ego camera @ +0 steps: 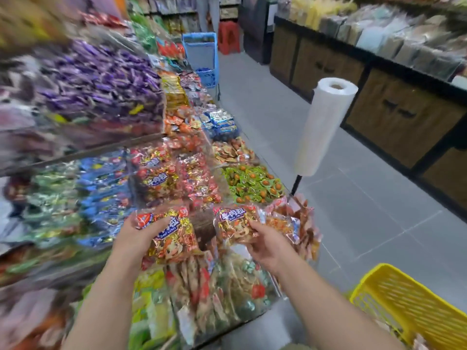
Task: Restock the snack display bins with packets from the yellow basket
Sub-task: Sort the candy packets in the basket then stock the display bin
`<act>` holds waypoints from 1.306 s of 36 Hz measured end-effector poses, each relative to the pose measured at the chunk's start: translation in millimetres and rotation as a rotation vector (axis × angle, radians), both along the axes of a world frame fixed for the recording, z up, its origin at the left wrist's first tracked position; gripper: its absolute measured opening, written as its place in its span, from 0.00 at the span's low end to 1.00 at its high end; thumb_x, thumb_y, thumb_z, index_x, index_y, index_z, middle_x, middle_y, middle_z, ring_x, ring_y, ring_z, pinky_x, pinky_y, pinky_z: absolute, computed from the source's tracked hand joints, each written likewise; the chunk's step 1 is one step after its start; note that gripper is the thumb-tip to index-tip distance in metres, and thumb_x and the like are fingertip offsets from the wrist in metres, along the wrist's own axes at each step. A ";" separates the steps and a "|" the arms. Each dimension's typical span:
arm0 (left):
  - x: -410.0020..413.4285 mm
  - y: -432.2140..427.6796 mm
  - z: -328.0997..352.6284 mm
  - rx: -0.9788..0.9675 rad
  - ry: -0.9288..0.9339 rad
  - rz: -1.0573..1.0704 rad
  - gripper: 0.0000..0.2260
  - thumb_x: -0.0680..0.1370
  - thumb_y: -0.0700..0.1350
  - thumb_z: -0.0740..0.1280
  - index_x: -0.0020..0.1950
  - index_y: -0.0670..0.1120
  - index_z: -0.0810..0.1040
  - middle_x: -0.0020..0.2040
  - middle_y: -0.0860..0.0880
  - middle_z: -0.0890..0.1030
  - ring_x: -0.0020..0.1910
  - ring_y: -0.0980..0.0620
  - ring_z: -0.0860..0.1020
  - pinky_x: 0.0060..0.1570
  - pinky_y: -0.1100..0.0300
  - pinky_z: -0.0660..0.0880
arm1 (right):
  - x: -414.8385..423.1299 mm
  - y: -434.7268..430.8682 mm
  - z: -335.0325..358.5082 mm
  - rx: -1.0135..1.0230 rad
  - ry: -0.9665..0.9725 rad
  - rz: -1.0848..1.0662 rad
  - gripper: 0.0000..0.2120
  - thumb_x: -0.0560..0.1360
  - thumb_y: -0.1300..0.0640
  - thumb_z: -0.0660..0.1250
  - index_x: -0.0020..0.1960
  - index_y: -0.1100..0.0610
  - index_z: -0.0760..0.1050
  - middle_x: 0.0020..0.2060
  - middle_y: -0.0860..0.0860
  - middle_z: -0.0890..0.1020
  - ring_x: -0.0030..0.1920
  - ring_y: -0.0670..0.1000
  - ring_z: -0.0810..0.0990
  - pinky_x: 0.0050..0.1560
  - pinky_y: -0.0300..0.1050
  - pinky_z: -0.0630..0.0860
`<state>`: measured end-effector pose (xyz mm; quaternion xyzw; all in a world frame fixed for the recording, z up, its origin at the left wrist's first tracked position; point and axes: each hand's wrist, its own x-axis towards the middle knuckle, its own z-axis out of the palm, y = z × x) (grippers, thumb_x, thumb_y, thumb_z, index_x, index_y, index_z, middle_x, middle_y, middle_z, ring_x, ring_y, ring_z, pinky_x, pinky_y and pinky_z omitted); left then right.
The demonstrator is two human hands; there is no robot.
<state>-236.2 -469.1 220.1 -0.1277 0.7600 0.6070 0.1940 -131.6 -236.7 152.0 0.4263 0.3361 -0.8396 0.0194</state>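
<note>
My left hand (137,233) grips a red and gold snack packet (174,238) over the display bins. My right hand (267,246) grips a second packet of the same kind (235,223), held just right of the first, with a clear packet of reddish snacks (300,223) behind it. Both packets hover above an open gap between bins (202,226), with matching red and gold packets (156,178) in the bin beyond. The yellow basket (414,306) stands at the lower right; only its rim and mesh wall show.
Bins of green sweets (252,184), blue packets (101,188) and purple packets (101,79) line the left display. A roll of plastic bags (323,127) stands on a pole at the display's edge. A blue cart (202,56) and red stool (228,36) sit down the tiled aisle.
</note>
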 end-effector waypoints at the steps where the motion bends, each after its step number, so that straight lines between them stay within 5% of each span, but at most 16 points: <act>1: -4.9 -12.0 1.0 0.020 -0.001 0.016 0.32 0.62 0.52 0.80 0.63 0.50 0.74 0.56 0.43 0.82 0.53 0.39 0.81 0.55 0.36 0.75 | -7.9 -5.7 1.4 0.007 0.008 0.016 0.13 0.74 0.56 0.69 0.57 0.58 0.75 0.45 0.56 0.78 0.38 0.49 0.75 0.30 0.36 0.72; 5: -18.2 -54.4 1.7 0.082 0.047 0.152 0.14 0.66 0.44 0.79 0.47 0.50 0.79 0.44 0.42 0.85 0.41 0.42 0.83 0.48 0.38 0.79 | -38.2 -19.8 12.2 0.079 0.090 0.132 0.06 0.75 0.60 0.67 0.51 0.59 0.74 0.39 0.54 0.80 0.34 0.48 0.76 0.30 0.37 0.72; 8: -19.9 -77.6 1.7 0.138 0.047 0.211 0.20 0.67 0.44 0.78 0.56 0.44 0.79 0.45 0.42 0.85 0.40 0.42 0.84 0.43 0.39 0.80 | -61.7 -26.1 23.5 0.136 0.117 0.183 0.08 0.74 0.65 0.68 0.49 0.55 0.71 0.47 0.56 0.79 0.39 0.50 0.76 0.39 0.39 0.76; 10: -18.5 -88.8 4.6 0.177 0.041 0.235 0.26 0.65 0.44 0.78 0.61 0.41 0.76 0.43 0.43 0.84 0.34 0.45 0.83 0.35 0.44 0.80 | -77.4 -29.7 29.4 0.180 0.153 0.205 0.16 0.74 0.66 0.68 0.59 0.56 0.70 0.53 0.57 0.78 0.43 0.51 0.77 0.42 0.41 0.78; 13: -18.9 -98.6 6.0 0.215 0.034 0.273 0.35 0.63 0.45 0.79 0.68 0.43 0.72 0.49 0.40 0.84 0.36 0.44 0.82 0.40 0.36 0.78 | -103.6 -35.1 31.2 0.329 0.206 0.304 0.25 0.73 0.66 0.69 0.67 0.60 0.67 0.57 0.58 0.78 0.51 0.52 0.80 0.44 0.40 0.80; 16: -23.0 -103.8 3.7 0.226 0.055 0.334 0.21 0.69 0.43 0.76 0.61 0.45 0.76 0.41 0.43 0.85 0.30 0.45 0.82 0.35 0.38 0.79 | -135.7 -43.3 26.3 0.470 0.188 0.390 0.33 0.71 0.63 0.72 0.72 0.57 0.63 0.63 0.55 0.76 0.57 0.54 0.78 0.61 0.52 0.75; 19: -26.4 -101.1 4.2 0.215 0.043 0.373 0.17 0.71 0.43 0.75 0.57 0.47 0.75 0.39 0.44 0.85 0.27 0.46 0.82 0.32 0.42 0.78 | -168.9 -55.6 19.2 0.606 0.200 0.506 0.33 0.72 0.60 0.72 0.73 0.55 0.62 0.69 0.52 0.69 0.64 0.53 0.73 0.66 0.55 0.70; 23: -32.2 -94.7 7.7 0.194 -0.013 0.367 0.21 0.70 0.46 0.76 0.59 0.48 0.72 0.47 0.41 0.84 0.29 0.44 0.83 0.31 0.40 0.79 | -201.4 -64.6 1.2 0.822 0.144 0.721 0.27 0.74 0.56 0.69 0.71 0.53 0.65 0.67 0.51 0.72 0.62 0.51 0.74 0.63 0.50 0.71; 28: -42.2 -86.6 5.6 0.207 -0.029 0.383 0.19 0.68 0.45 0.77 0.54 0.47 0.73 0.40 0.43 0.85 0.32 0.42 0.84 0.28 0.47 0.79 | -227.0 -65.5 -8.8 1.053 0.038 0.798 0.29 0.75 0.48 0.67 0.71 0.57 0.61 0.62 0.52 0.74 0.54 0.51 0.74 0.54 0.45 0.70; 31: -48.7 -82.2 2.1 0.221 -0.042 0.387 0.17 0.68 0.45 0.77 0.51 0.48 0.73 0.38 0.44 0.85 0.31 0.43 0.84 0.28 0.50 0.78 | -230.5 -64.9 -9.9 1.334 0.033 0.725 0.31 0.72 0.44 0.69 0.69 0.56 0.64 0.59 0.52 0.76 0.57 0.54 0.76 0.58 0.51 0.75; 34: -56.0 -76.7 0.5 0.230 -0.045 0.378 0.16 0.69 0.45 0.76 0.51 0.48 0.73 0.36 0.46 0.85 0.31 0.44 0.84 0.25 0.52 0.78 | -227.2 -64.8 -14.5 1.308 0.102 0.840 0.33 0.74 0.44 0.67 0.74 0.52 0.59 0.68 0.51 0.71 0.65 0.55 0.73 0.64 0.54 0.72; 37: -64.5 -71.1 -0.5 0.272 -0.054 0.375 0.17 0.69 0.44 0.76 0.52 0.48 0.72 0.36 0.44 0.85 0.32 0.42 0.84 0.26 0.51 0.78 | -228.0 -64.3 -18.9 1.310 0.096 1.000 0.33 0.75 0.44 0.65 0.74 0.53 0.58 0.67 0.52 0.73 0.64 0.54 0.74 0.62 0.49 0.71; 42: -71.4 -63.3 3.1 0.307 -0.061 0.329 0.28 0.60 0.49 0.79 0.56 0.48 0.73 0.42 0.41 0.85 0.38 0.38 0.84 0.33 0.44 0.79 | -228.3 -58.5 -21.0 1.225 0.059 0.940 0.31 0.73 0.43 0.67 0.70 0.56 0.64 0.62 0.52 0.76 0.60 0.54 0.76 0.58 0.49 0.75; 47: -73.8 -58.5 4.1 0.346 -0.064 0.309 0.27 0.64 0.47 0.78 0.59 0.45 0.73 0.45 0.40 0.85 0.40 0.37 0.84 0.34 0.44 0.79 | -215.5 -51.4 -11.7 1.169 0.079 0.761 0.32 0.73 0.47 0.69 0.71 0.56 0.61 0.63 0.51 0.74 0.63 0.54 0.74 0.62 0.50 0.73</act>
